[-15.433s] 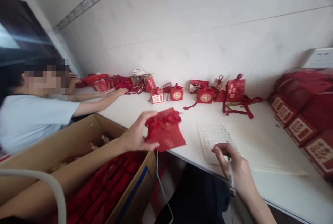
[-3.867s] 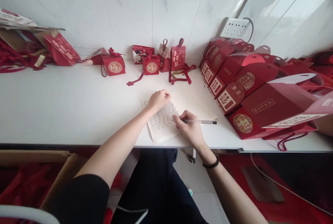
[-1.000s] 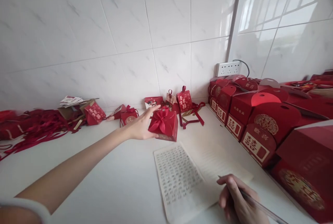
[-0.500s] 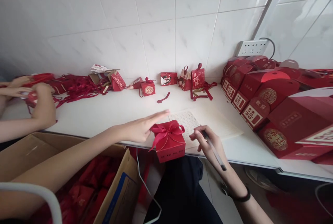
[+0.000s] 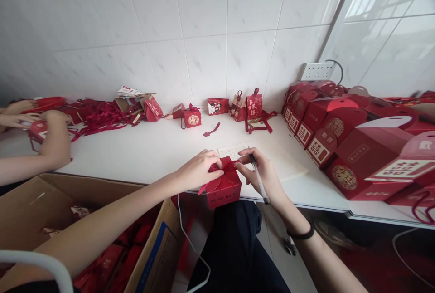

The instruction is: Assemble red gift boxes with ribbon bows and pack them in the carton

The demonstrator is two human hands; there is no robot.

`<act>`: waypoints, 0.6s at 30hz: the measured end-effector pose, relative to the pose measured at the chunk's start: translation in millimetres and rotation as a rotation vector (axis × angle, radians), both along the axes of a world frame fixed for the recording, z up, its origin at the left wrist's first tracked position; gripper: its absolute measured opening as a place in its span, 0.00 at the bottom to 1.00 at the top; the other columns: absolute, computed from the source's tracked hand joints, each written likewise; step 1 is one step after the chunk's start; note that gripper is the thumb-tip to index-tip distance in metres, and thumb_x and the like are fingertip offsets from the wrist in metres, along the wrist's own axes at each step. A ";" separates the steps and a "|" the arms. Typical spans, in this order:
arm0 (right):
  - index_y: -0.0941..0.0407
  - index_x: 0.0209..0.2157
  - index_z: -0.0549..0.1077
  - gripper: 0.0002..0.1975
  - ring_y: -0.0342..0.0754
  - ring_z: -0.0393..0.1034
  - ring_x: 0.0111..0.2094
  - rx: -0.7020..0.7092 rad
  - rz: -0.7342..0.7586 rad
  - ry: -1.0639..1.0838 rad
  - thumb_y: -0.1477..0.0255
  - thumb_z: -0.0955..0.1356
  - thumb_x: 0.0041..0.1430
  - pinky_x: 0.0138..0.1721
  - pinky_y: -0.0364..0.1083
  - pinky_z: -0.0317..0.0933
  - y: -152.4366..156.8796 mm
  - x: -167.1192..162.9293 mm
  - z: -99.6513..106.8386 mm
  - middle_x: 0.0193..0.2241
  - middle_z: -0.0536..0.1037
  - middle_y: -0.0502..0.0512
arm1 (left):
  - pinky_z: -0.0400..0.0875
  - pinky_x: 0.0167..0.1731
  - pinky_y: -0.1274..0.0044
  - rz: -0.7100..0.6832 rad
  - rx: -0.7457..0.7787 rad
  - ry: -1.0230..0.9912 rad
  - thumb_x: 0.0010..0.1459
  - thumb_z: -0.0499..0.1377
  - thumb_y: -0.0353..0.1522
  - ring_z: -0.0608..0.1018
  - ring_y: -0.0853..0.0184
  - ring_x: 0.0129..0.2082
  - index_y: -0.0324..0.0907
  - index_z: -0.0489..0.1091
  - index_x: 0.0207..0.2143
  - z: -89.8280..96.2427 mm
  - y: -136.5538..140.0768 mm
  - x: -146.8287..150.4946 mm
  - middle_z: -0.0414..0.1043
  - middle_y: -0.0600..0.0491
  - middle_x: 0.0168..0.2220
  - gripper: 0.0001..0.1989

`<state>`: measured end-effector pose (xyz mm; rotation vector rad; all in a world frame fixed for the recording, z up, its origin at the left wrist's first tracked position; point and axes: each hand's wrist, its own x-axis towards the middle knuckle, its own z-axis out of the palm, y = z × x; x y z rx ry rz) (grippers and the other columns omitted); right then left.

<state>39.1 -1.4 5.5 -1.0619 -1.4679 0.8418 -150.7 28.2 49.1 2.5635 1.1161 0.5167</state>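
A small red gift box point(image 5: 224, 189) with a ribbon bow sits at the near edge of the white table point(image 5: 146, 152), over my lap. My left hand point(image 5: 199, 170) grips its top left and the ribbon. My right hand point(image 5: 263, 174) pinches the top right of the box while also holding a pen point(image 5: 259, 181) between its fingers. A sheet of written paper point(image 5: 234, 151) lies just behind the box, partly hidden by my hands.
Large red gift boxes point(image 5: 343, 141) crowd the table's right side. Small red boxes point(image 5: 249, 106) and a ribbon pile point(image 5: 102, 114) line the tiled wall. An open cardboard carton point(image 5: 102, 238) of red boxes stands at lower left. Another person's hands point(image 5: 50, 139) work at the far left.
My left hand went from flat beside the box to gripping its top. My right hand, still holding the pen, came onto the box. Earlier, the box was carried from the back of the table.
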 end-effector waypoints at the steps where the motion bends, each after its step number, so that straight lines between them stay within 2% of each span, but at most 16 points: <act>1: 0.57 0.38 0.64 0.16 0.41 0.61 0.19 0.030 0.006 -0.023 0.60 0.68 0.53 0.15 0.38 0.56 0.2 0.5 2.3 0.27 0.70 0.50 | 0.67 0.43 0.71 -0.005 -0.014 -0.014 0.54 0.56 0.34 0.72 0.63 0.40 0.43 0.70 0.29 -1.7 1.6 -0.3 0.70 0.53 0.34 0.05; 6: 0.56 0.38 0.66 0.10 0.44 0.66 0.27 0.161 0.065 -0.097 0.67 0.66 0.55 0.24 0.40 0.60 15.9 -4.7 13.0 0.29 0.72 0.51 | 0.67 0.45 0.70 -0.002 -0.044 -0.126 0.52 0.58 0.33 0.72 0.64 0.41 0.42 0.69 0.26 -12.5 7.6 -2.0 0.71 0.53 0.34 0.04; 9: 0.56 0.34 0.66 0.08 0.45 0.66 0.28 0.204 0.013 -0.137 0.66 0.65 0.56 0.29 0.41 0.60 28.6 -8.3 16.5 0.28 0.72 0.51 | 0.67 0.46 0.71 0.033 -0.026 -0.201 0.53 0.57 0.33 0.72 0.65 0.42 0.42 0.68 0.25 -22.2 7.3 -1.0 0.69 0.52 0.37 0.05; 11: 0.57 0.31 0.65 0.10 0.44 0.66 0.26 0.169 -0.056 -0.190 0.64 0.63 0.58 0.29 0.42 0.59 32.7 -6.9 15.6 0.26 0.72 0.52 | 0.67 0.47 0.71 0.060 -0.037 -0.247 0.54 0.56 0.34 0.72 0.65 0.42 0.41 0.68 0.25 -28.0 6.3 -0.4 0.69 0.51 0.39 0.07; 13: 0.57 0.30 0.64 0.14 0.44 0.64 0.22 0.079 -0.062 -0.232 0.60 0.62 0.59 0.25 0.42 0.57 31.9 -3.4 12.3 0.24 0.72 0.52 | 0.67 0.48 0.71 0.086 -0.078 -0.290 0.54 0.56 0.35 0.73 0.65 0.43 0.41 0.69 0.26 -31.9 5.5 -0.6 0.69 0.50 0.42 0.08; 16: 0.56 0.30 0.63 0.17 0.42 0.59 0.17 -0.048 0.036 -0.207 0.56 0.64 0.55 0.19 0.41 0.53 24.5 0.3 5.9 0.21 0.70 0.50 | 0.67 0.48 0.71 0.107 -0.155 -0.343 0.53 0.56 0.36 0.73 0.64 0.44 0.41 0.70 0.28 -33.9 6.0 -1.7 0.69 0.50 0.44 0.08; 18: 0.56 0.31 0.62 0.17 0.41 0.57 0.15 -0.094 0.081 -0.156 0.56 0.66 0.51 0.17 0.40 0.50 18.6 0.0 3.2 0.21 0.69 0.48 | 0.68 0.48 0.72 0.108 -0.178 -0.356 0.52 0.56 0.37 0.73 0.64 0.44 0.41 0.71 0.28 -33.7 7.1 -2.5 0.69 0.50 0.43 0.09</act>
